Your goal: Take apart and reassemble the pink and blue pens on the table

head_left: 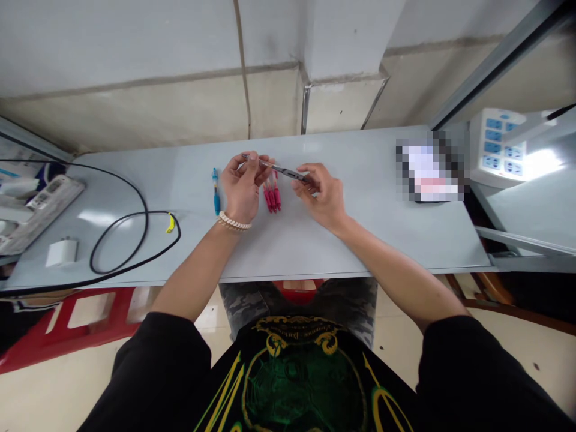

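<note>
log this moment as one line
left hand: black pen, one end | right hand: other end | table: blue pen, pink pens

Grey pen [287,172]: partly covered by the fingers of the left hand [243,187] and right hand [324,195]; markings too small to read. Pink pens [272,198]: upper ends partly hidden by the left hand and grey pen; exact count unclear. Phone [432,171]: pixelated, 0 words legible on its screen. Black cable [147,210]: runs out at the left edge. Box [42,207]: cut off by the left edge, label print illegible. Red stool [94,306]: cut off at left, partly under the bench [360,240]. Shirt [306,378]: cropped at the bottom edge, lettering blurred.
</note>
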A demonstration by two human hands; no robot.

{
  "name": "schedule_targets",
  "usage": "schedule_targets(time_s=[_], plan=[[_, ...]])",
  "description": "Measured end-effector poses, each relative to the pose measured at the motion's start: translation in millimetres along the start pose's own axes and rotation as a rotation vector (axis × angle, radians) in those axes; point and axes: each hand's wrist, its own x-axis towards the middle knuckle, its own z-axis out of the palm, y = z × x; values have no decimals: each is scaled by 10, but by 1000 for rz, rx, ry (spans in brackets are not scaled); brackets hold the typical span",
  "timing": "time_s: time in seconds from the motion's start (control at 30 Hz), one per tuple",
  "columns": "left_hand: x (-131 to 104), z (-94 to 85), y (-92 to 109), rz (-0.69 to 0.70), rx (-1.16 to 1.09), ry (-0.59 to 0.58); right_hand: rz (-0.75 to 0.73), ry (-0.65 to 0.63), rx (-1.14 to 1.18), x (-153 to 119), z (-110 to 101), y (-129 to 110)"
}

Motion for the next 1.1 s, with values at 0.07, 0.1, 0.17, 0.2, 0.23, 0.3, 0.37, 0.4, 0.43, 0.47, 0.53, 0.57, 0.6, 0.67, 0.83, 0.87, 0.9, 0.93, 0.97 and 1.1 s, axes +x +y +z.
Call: schedule_targets(time_s=[0.07,0.1,0.17,0.2,0.23,0.3,0.37,0.4,0.43,0.47,0.53,0.57,0.6,0.67,0.83,0.87,0.9,0.93,0.97,1.1], plan=[[-1,-4,-8,2,5,-11,-3,-25,4,-5,4,-2],[-3,-4,-11,6,5,-17,1,-32,3,-7,5,-5],[-8,-3,-15,14,9,-21,0,-24,1,-10,4,-12],[-12,-2,-16,18,14,-21,-2,-22,2,-11,3,-16],[-18,-2,-17,22,18,-24,1,-26,4,-11,2,-19],[-31,-7,-14,35,14,-53,32,-64,9,-14,0,-25],[-45,-15,-6,34,-5,-101,97,-100,31,-17,0,-31],[-51,-19,1,24,-14,-119,131,-113,54,-18,2,-35],[-55,-22,10,8,-20,-129,167,-125,85,-19,4,-40],[-58,-24,22,-13,-19,-131,202,-138,122,-17,7,-45],[-59,-24,52,-54,-17,-129,272,-165,202,-10,11,-62],[-58,-23,69,-77,-18,-131,304,-180,239,-3,12,-72],[-57,-21,86,-100,-20,-135,333,-197,272,5,10,-83],[-56,-19,117,-135,-24,-155,382,-230,329,23,3,-107],[-72,-19,166,-115,11,-191,523,-288,456,56,-25,-155],[-78,-18,170,-107,34,-184,535,-293,462,53,-26,-162],[-85,-14,172,-102,56,-174,528,-289,455,46,-24,-168],[-93,-9,172,-99,69,-163,498,-272,434,34,-18,-174],[-100,-3,170,-97,70,-150,446,-245,398,18,-11,-178],[-114,13,152,-102,13,-93,194,-172,183,-57,21,-173]])
